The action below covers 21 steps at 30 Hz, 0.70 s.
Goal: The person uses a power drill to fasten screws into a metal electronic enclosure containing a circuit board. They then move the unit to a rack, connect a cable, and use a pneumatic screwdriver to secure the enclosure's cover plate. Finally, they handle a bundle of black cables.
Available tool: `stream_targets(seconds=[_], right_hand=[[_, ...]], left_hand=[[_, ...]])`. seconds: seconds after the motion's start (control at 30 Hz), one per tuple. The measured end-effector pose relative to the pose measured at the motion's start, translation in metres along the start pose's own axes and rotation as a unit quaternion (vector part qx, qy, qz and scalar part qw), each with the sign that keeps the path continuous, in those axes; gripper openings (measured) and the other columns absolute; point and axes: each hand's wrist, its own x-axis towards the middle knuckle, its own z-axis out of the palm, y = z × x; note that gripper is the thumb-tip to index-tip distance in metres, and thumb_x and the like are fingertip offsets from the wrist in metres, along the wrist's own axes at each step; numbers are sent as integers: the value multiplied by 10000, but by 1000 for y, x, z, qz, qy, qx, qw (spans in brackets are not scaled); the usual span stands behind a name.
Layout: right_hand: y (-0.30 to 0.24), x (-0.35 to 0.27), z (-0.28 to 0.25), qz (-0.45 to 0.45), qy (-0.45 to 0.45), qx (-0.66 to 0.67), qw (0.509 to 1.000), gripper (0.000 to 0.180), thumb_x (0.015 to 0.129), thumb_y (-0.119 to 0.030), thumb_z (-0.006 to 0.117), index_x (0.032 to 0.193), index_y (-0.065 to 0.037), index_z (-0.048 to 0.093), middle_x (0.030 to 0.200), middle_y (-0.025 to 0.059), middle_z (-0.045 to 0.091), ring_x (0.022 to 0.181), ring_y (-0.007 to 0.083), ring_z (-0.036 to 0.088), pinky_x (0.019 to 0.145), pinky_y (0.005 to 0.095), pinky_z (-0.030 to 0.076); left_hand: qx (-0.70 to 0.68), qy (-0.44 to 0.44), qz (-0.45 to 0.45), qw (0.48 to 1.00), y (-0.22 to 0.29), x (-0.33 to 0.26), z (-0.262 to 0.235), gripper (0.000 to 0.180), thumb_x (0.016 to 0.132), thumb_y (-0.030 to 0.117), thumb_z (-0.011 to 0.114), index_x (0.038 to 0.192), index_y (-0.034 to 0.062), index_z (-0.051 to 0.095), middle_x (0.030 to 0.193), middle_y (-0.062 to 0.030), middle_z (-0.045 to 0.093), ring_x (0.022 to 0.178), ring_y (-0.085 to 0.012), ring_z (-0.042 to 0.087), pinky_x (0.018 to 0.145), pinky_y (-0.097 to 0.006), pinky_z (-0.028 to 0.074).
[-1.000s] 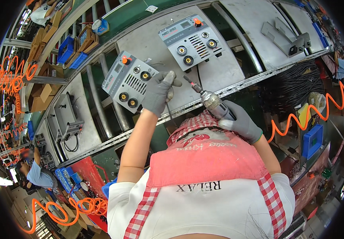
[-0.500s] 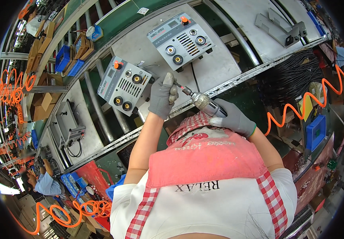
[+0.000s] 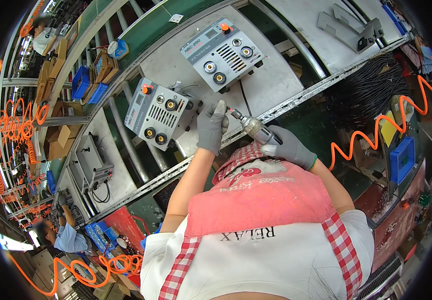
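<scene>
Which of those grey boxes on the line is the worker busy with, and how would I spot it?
Follow the long grey conveyor bench that runs across the picture. Two grey machine units sit on it; the nearer unit lies just beside the gloved left hand, while the right hand holds a power screwdriver. Its orange knob sits at its left corner, and the farther unit lies beyond it.
</scene>
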Motion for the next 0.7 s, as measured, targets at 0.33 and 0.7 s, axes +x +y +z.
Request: stream_targets(seconds=[0.33,0.7], right_hand=[[9,20,1,-25,49,35,998,473,751,-320,726,1070,-12,558,864,34,551,743,100,495,664,256,427],[14,26,8,-41,72,-11,996,442,772,-331,716,1042,-11,573,823,35,555,735,97,499,671,268,433]], left_hand=[[136,67,155,976,-16,60,-10,587,961,539,339,1041,15,590,764,-70,629,608,-124,578,538,-244,449],[318,135,216,913,-21,64,-1,605,988,475,247,836,-4,583,678,-170,586,654,-308,568,648,-400,447]])
